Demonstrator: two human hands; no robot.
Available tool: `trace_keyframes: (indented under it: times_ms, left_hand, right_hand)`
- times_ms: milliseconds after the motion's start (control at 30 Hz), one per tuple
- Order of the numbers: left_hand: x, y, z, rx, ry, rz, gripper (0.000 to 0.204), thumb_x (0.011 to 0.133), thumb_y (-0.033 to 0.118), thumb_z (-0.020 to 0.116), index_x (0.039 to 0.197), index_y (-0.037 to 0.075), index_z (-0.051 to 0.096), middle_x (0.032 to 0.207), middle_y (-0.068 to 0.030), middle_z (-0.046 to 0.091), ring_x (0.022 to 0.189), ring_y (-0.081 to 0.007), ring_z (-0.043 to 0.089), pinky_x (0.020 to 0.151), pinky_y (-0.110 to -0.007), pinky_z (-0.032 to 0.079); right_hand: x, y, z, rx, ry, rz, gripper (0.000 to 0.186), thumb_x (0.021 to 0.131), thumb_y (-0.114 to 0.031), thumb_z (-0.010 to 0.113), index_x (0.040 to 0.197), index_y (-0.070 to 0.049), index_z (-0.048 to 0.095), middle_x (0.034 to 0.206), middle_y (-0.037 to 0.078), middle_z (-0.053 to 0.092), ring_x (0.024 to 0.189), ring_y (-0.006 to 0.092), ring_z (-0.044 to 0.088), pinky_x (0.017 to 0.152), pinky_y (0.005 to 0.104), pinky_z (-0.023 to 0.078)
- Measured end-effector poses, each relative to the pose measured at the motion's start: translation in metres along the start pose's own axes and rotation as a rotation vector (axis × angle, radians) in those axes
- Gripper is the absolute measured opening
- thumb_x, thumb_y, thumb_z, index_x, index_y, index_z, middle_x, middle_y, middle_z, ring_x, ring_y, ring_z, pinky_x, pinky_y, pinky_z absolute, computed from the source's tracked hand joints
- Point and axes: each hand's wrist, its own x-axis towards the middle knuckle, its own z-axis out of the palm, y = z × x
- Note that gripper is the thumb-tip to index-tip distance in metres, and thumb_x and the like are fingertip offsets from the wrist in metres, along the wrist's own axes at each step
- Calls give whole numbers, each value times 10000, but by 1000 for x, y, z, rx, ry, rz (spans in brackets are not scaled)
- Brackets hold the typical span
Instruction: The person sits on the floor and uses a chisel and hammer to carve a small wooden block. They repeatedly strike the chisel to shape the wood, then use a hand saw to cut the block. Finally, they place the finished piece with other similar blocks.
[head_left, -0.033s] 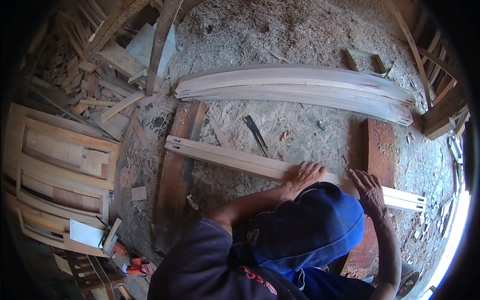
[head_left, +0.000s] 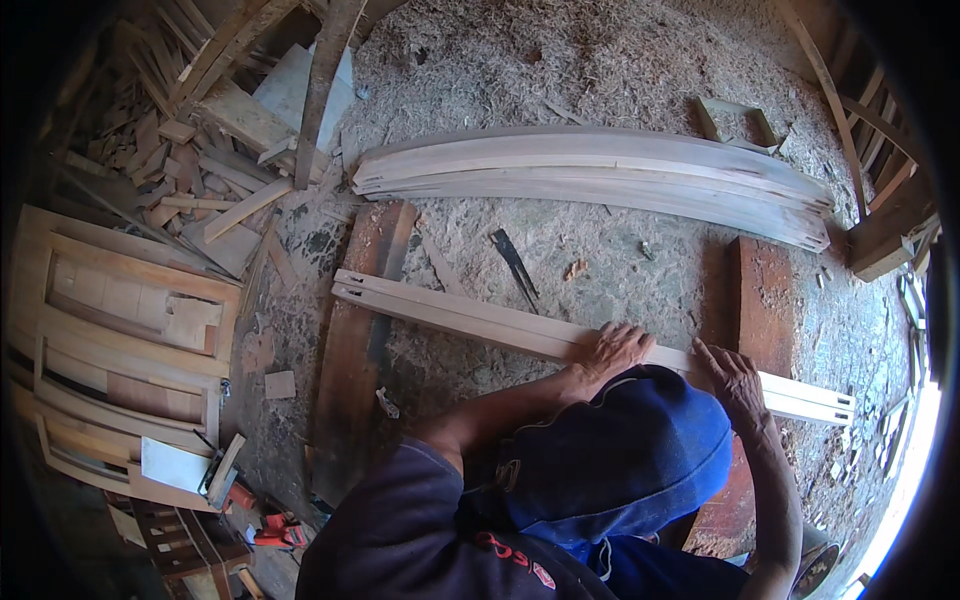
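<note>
While a cap (head_left: pixel 620 460) hides wrists, hands press timber (head_left: pixel 470 315).

No packages, labels, signs or screens show anywhere in the view. The only lettering visible is a small patch of red and white print on the back of a person's dark shirt (head_left: pixel 515 562) at the lower edge, partly folded and too cramped to make out as a label.
</note>
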Motion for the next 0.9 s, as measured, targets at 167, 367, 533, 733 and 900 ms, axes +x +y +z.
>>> trace_keyframes:
  times_ms: [167, 367, 533, 733, 900]
  left_hand:
    - [-29, -91, -60, -290, 78, -188, 722, 945, 625, 611, 1283, -13, 600, 1217, -222, 688, 1128, -355, 664, 1022, -497, 517]
    - [-131, -361, -147, 30, 653, -1481, 1034, 943, 605, 598, 1615, -14, 113, 1679, -259, 133, 1570, -374, 115, 1281, -440, 138]
    - [-300, -498, -110, 53, 1389, -1739, 747, 975, 609, 458, 1554, 158, 325, 1639, -47, 309, 1490, -245, 307, 1192, -493, 296]
    - [-296, -500, -140, 35, 800, -1969, 801, 1021, 590, 400, 1578, 50, 200, 1665, -155, 164, 1536, -295, 173, 1236, -437, 192]
    - [-95, -455, -156, -119, 453, -1432, 856, 1059, 575, 352, 1598, -39, 96, 1686, -245, 43, 1573, -337, 62, 1274, -390, 105]
  right_hand:
    - [9, 5, 34, 26, 39, 0, 728, 720, -357, 822, 1336, -89, 541, 1120, 135, 622, 1018, 358, 603, 890, 496, 490]
    - [14, -51, 48, 32, 5, -108, 441, 864, -280, 653, 1260, -93, 600, 995, 95, 662, 949, 289, 635, 844, 426, 529]
    - [32, -109, 40, 199, -174, 48, 299, 893, -311, 642, 1134, -133, 641, 1108, 111, 696, 1118, 315, 626, 985, 494, 473]
    - [30, -100, 50, 100, -175, -208, 432, 868, -260, 636, 1265, -92, 611, 1128, 75, 684, 1017, 269, 665, 805, 427, 567]
    - [33, -99, 42, 167, -215, -243, 461, 865, -295, 633, 1285, -110, 588, 1194, 88, 677, 1042, 282, 665, 843, 427, 561]
